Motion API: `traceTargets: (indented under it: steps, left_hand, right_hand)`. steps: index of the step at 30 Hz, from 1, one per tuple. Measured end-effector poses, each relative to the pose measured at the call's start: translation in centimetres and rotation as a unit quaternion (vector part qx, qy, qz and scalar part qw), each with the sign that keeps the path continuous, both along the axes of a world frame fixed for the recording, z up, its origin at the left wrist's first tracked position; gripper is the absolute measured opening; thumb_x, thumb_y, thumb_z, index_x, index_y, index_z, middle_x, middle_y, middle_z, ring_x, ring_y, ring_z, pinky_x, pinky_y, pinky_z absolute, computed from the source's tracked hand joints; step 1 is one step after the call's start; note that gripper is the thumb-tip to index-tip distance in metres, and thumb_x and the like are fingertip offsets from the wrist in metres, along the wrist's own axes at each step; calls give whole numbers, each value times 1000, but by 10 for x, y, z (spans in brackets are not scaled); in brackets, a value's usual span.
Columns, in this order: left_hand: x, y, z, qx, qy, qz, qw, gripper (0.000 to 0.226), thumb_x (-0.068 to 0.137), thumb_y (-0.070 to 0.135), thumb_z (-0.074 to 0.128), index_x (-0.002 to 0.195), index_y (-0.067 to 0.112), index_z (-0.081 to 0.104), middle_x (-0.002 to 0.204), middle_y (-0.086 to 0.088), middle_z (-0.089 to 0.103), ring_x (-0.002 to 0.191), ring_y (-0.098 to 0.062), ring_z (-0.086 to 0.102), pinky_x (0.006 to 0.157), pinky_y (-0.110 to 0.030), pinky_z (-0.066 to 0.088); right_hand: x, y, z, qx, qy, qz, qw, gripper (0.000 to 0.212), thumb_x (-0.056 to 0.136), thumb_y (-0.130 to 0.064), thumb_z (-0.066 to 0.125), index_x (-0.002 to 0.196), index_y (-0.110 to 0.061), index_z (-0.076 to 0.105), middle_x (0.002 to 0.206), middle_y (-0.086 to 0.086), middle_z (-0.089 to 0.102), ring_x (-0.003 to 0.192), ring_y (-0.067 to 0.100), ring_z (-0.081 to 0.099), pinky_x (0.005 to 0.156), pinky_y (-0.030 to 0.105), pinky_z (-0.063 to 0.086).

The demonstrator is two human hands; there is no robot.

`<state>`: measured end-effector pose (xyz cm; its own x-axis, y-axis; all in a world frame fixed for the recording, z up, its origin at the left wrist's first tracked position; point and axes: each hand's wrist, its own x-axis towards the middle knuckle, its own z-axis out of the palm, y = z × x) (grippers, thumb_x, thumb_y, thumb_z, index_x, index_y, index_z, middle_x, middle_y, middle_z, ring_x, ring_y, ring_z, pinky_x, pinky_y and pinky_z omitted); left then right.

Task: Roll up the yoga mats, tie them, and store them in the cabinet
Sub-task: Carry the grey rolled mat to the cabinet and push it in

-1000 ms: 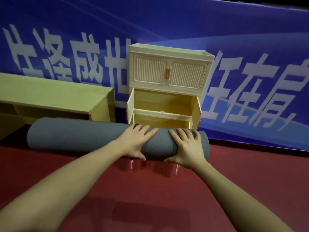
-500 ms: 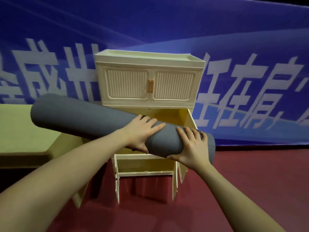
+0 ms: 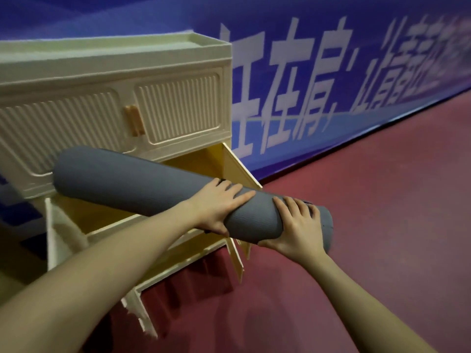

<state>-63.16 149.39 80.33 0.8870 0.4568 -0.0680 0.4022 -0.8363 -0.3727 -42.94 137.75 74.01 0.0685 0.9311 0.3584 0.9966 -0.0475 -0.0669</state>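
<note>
A rolled grey yoga mat (image 3: 142, 186) hangs in the air in front of the cream cabinet (image 3: 114, 108), slanting from upper left to lower right. My left hand (image 3: 220, 206) grips it over the top, past its middle. My right hand (image 3: 297, 226) clasps it close to its right end. A dark tie shows faintly under both hands. The mat's left end is level with the cabinet's open lower compartment (image 3: 193, 164), whose two lower doors stand swung open. The upper ribbed doors are closed.
A blue banner (image 3: 331, 80) with white characters runs along the wall behind the cabinet. Red floor (image 3: 369, 225) spreads to the right and toward me. The open right cabinet door (image 3: 242, 169) juts out just behind the mat.
The view has closed in on the cabinet and swung right. The mat rose from low in front of the cabinet and now slants before the open lower compartment. Both hands keep their grip.
</note>
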Motion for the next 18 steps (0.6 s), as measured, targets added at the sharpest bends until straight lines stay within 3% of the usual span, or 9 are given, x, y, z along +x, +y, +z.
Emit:
traceTargets:
  steps: [3,6,18]
  left_hand:
    - [15,12,-25,-20,-12,-18,1000,119,54,70,71,149,15,22,136,-14,46,115,-34,51,97,-43,38]
    - [25,23,-53,-56,-21,-14,998,121,48,73,68,144,16,22,130,-15,52,107,-34,56,90,-43,45]
    - [-2,76,-111,-149,-8,2,989,120,63,72,67,152,17,9,148,-11,32,130,-30,38,107,-41,31]
  right_hand:
    - [13,5,-15,-25,-7,-9,1000,104,42,-76,73,125,-15,58,121,11,61,108,34,58,89,50,41]
    - [26,9,-32,-45,-23,-10,999,106,42,-77,72,126,-14,58,121,12,62,107,34,59,90,50,41]
    - [-5,63,-72,-127,-24,6,992,106,51,-83,63,128,-11,55,116,14,62,101,36,58,89,51,42]
